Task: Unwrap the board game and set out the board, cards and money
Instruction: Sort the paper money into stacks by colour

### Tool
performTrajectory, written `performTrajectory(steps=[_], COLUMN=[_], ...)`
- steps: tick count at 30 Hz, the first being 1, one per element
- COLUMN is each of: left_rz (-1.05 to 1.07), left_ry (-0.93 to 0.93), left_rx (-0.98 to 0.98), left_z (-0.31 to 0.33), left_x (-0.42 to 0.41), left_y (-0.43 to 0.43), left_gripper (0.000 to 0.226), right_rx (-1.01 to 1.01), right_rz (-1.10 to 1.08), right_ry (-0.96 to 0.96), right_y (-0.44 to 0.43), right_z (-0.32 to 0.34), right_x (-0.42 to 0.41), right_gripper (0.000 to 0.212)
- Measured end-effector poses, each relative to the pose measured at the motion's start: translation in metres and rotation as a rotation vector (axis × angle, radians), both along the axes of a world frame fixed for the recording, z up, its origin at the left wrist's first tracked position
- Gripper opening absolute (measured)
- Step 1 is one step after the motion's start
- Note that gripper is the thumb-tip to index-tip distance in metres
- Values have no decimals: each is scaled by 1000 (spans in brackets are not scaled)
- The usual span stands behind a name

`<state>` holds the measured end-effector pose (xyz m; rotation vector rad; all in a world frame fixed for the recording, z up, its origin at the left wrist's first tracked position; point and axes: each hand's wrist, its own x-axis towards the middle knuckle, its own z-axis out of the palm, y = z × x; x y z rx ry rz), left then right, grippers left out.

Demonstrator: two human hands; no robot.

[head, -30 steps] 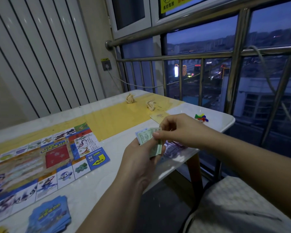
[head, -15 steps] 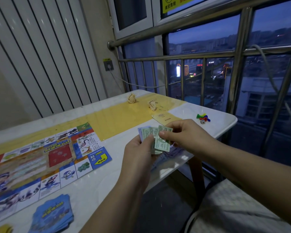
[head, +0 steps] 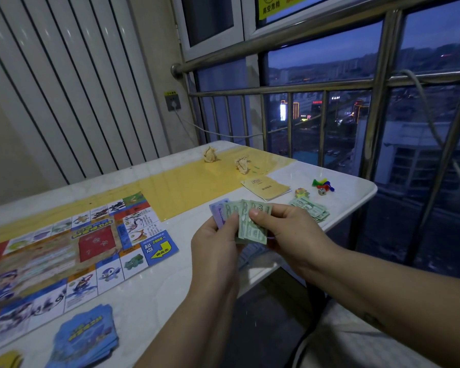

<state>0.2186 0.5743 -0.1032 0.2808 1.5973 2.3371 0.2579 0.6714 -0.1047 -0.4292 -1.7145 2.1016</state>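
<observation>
My left hand (head: pixel 214 248) grips a fanned stack of play money (head: pixel 246 221), green notes over a purple one, just above the table's near edge. My right hand (head: pixel 290 232) pinches the front green note with thumb and fingers. A small pile of green notes (head: pixel 310 209) lies on the table behind my right hand. The colourful game board (head: pixel 64 245) is spread flat on the left. A stack of blue cards (head: pixel 87 338) sits at the near left, with a yellow card stack (head: pixel 0 361) at the corner.
A yellow booklet (head: pixel 266 187), coloured pawns (head: pixel 323 184), a die (head: pixel 322 192) and a small token (head: pixel 302 193) lie at the table's (head: pixel 170 282) right end. Two crumpled wrappers (head: pixel 210 154) (head: pixel 242 164) sit at the back. A metal railing (head: pixel 276 90) runs behind.
The notes have been fanned wider in my left hand, and my right hand has shifted down and right on the front note. The pile of notes on the table has come into view.
</observation>
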Motion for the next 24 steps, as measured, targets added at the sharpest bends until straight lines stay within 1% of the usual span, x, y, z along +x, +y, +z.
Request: performTrajectory(steps=[3, 7, 11, 14, 18, 20, 21, 22, 24], left_rz=[17, 15, 60, 80, 38, 29, 23, 13, -14], left_ry=[-40, -46, -41, -104, -248, -300, -321, -343, -401], left_rx=[34, 76, 104, 151, 241, 261, 265, 265, 262], left_z=[2, 7, 7, 9, 13, 13, 13, 12, 13], left_x=[2, 6, 6, 7, 7, 4, 2, 1, -2], left_y=[1, 0, 0, 3, 5, 3, 1, -1, -5], left_gripper=[14, 22, 14, 11, 16, 16, 16, 17, 21], right_rx=[-48, -34, -50, -25, 31, 102, 170, 268, 558], right_rz=[-2, -47, -34, -57, -90, -120, -144, -185, -287], right_ry=[36, 58, 85, 72, 16, -30, -60, -90, -166], right_y=[-6, -5, -10, -14, -7, 10, 22, 37, 72], right_z=[-3, -3, -2, -4, -2, 3, 6, 10, 18], right_x=[1, 0, 1, 0, -2, -4, -5, -7, -8], right_gripper=[13, 14, 15, 14, 14, 13, 13, 16, 26])
